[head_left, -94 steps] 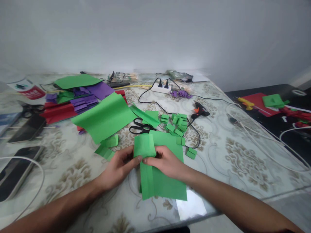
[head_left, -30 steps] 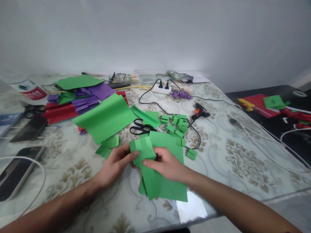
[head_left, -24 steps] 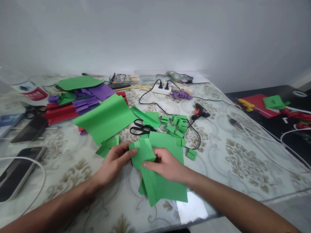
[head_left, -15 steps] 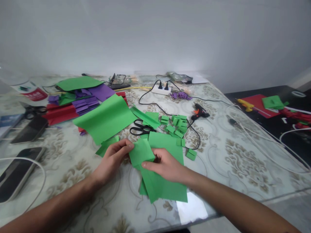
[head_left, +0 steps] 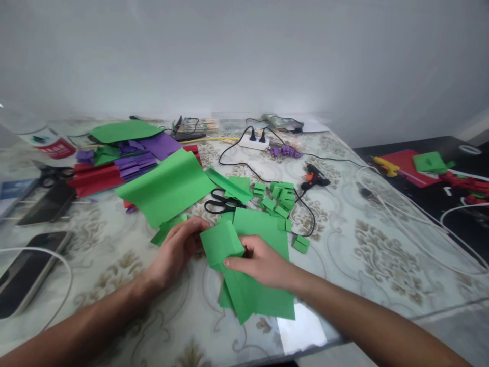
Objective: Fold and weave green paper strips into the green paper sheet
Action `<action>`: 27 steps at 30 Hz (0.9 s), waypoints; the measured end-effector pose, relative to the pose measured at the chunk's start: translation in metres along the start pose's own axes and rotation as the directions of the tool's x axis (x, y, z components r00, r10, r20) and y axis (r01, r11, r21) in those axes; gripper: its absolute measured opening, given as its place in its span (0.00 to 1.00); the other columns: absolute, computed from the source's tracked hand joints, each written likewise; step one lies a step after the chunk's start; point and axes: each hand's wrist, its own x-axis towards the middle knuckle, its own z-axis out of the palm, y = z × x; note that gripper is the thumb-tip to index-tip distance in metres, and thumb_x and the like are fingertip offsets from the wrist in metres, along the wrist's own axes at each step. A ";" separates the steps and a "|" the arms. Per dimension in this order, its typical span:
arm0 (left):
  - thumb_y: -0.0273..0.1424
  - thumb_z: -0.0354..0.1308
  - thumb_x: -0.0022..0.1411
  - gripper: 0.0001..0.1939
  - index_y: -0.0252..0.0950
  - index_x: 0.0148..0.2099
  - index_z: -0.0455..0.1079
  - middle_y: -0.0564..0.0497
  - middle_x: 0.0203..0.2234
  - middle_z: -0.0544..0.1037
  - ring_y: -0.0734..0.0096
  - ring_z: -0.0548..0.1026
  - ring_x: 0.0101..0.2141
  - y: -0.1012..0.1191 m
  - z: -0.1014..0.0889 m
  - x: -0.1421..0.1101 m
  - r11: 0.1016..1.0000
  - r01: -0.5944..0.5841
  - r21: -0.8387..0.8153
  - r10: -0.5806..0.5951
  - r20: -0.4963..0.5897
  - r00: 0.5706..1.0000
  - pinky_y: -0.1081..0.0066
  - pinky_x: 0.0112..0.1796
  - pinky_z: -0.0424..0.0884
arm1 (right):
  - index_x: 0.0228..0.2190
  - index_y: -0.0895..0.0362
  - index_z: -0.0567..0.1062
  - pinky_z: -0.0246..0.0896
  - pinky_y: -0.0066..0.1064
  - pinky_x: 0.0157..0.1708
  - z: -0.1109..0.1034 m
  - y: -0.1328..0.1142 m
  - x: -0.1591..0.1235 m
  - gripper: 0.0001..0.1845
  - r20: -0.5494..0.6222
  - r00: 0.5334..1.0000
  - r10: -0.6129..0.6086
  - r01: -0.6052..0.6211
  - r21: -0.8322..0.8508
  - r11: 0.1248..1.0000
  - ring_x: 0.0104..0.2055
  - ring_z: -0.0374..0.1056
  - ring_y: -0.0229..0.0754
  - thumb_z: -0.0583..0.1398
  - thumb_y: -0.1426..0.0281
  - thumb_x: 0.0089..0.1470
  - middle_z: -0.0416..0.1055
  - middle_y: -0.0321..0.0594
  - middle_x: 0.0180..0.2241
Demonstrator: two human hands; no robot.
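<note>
Pinched the folded green paper (head_left: 220, 243) in the right hand (head_left: 263, 261)!
Had the left hand (head_left: 178, 251) half-curled just beside, couldn't tell if touching; spotted black scissors (head_left: 231, 203) beyond both hands.

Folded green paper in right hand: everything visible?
The folded green paper looks matte and creased: a squarish flap and a longer strip slanting below it. The right hand pinches its right side, thumb on top. It overlaps a larger green sheet. Whether the left hand, at its upper-left corner, touches it is unclear.
</note>
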 end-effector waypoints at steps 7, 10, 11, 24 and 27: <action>0.44 0.73 0.59 0.17 0.34 0.35 0.79 0.52 0.27 0.78 0.70 0.73 0.30 -0.008 -0.006 -0.010 0.992 -0.019 0.125 0.002 0.132 0.991 0.74 0.32 0.70 | 0.29 0.59 0.75 0.53 0.27 0.26 0.001 -0.001 0.000 0.12 -0.024 1.000 -0.015 0.015 -0.006 1.000 0.26 0.59 0.35 0.68 0.63 0.51 0.65 0.32 0.24; 0.44 0.71 0.62 0.18 0.34 0.33 0.77 0.54 0.25 0.75 0.73 0.69 0.27 -0.009 -0.009 -0.008 0.978 -0.062 0.197 0.034 0.143 0.989 0.76 0.29 0.66 | 0.30 0.59 0.75 0.54 0.27 0.27 0.000 -0.001 0.000 0.11 -0.003 1.000 -0.031 0.031 -0.012 0.999 0.28 0.60 0.36 0.68 0.64 0.51 0.66 0.33 0.25; 0.45 0.71 0.63 0.19 0.34 0.32 0.75 0.54 0.24 0.73 0.74 0.67 0.26 -0.009 -0.010 -0.006 0.977 -0.075 0.197 0.048 0.139 0.989 0.76 0.28 0.65 | 0.29 0.59 0.75 0.54 0.27 0.27 0.000 -0.001 0.000 0.12 0.001 0.999 -0.035 0.035 -0.021 0.999 0.28 0.60 0.35 0.68 0.63 0.51 0.65 0.32 0.25; 0.45 0.71 0.63 0.17 0.35 0.36 0.78 0.53 0.27 0.77 0.71 0.74 0.28 -0.006 -0.007 -0.009 0.986 -0.053 0.156 0.015 0.231 0.973 0.74 0.31 0.72 | 0.29 0.58 0.78 0.56 0.28 0.26 0.001 -0.003 0.001 0.15 -0.062 0.996 -0.062 0.062 -0.012 0.998 0.26 0.63 0.37 0.70 0.59 0.52 0.69 0.33 0.23; 0.43 0.72 0.62 0.16 0.34 0.39 0.79 0.51 0.28 0.79 0.70 0.74 0.28 -0.006 -0.004 -0.010 0.949 -0.097 0.300 -0.008 0.330 0.944 0.72 0.31 0.72 | 0.34 0.57 0.81 0.63 0.30 0.29 0.001 -0.002 0.000 0.19 -0.059 0.996 -0.064 0.066 0.029 0.997 0.30 0.70 0.42 0.71 0.53 0.52 0.76 0.38 0.27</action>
